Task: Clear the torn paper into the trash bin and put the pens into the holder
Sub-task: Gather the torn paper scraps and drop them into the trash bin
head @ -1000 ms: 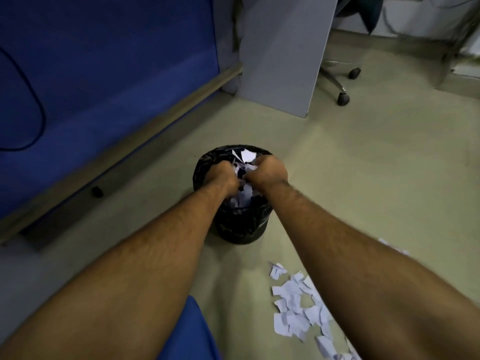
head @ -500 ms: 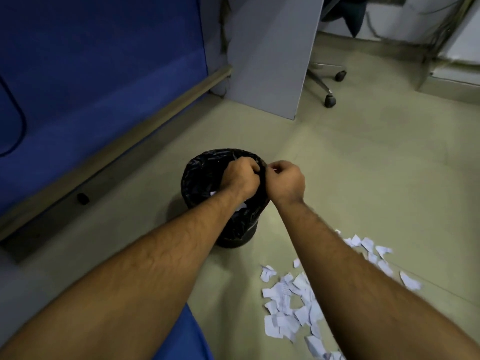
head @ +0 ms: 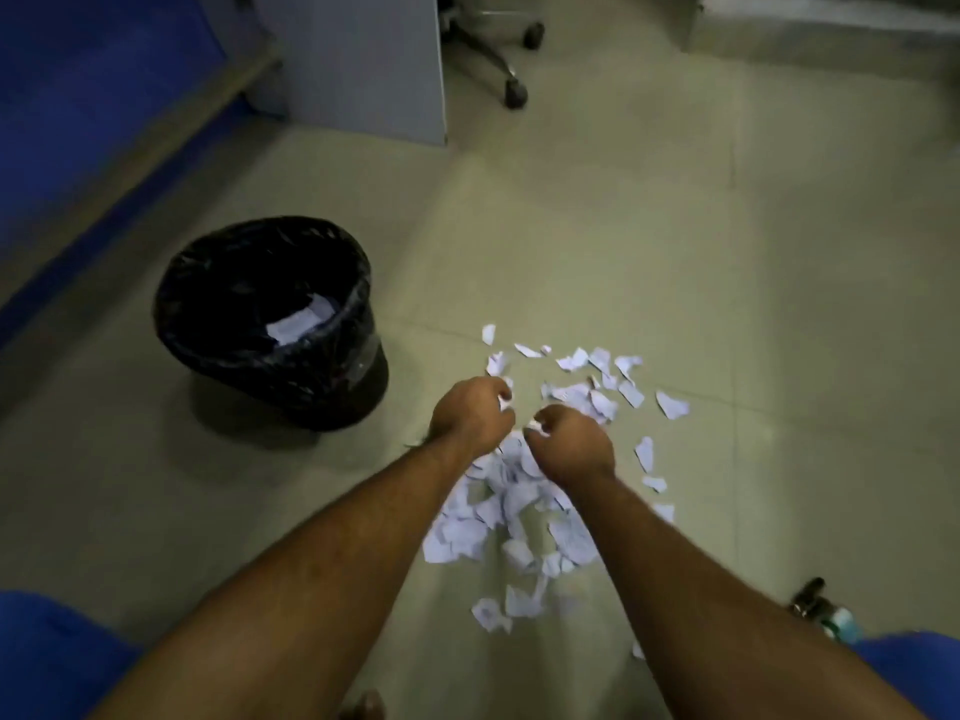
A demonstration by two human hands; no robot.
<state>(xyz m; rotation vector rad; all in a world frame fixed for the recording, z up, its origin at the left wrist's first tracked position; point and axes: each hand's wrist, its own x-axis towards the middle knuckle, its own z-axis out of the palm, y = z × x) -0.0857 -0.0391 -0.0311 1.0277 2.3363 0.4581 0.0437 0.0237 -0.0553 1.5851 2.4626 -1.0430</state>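
Observation:
A heap of torn white paper scraps lies on the floor in front of me, with looser bits scattered to the far right. My left hand and my right hand hover side by side over the heap's far end, fingers curled, each with a small white scrap showing at the fingertips. The black-lined trash bin stands on the floor to the left, apart from both hands, with some paper inside. No pens or holder are clearly visible.
A grey desk panel and the wheeled base of an office chair stand at the back. A blue partition runs along the left. A small dark object lies at the lower right. Blue cloth shows over my knees.
Both hands left the bin's rim and came right and down to the paper heap. The view tilted down, so the bin now sits at the left.

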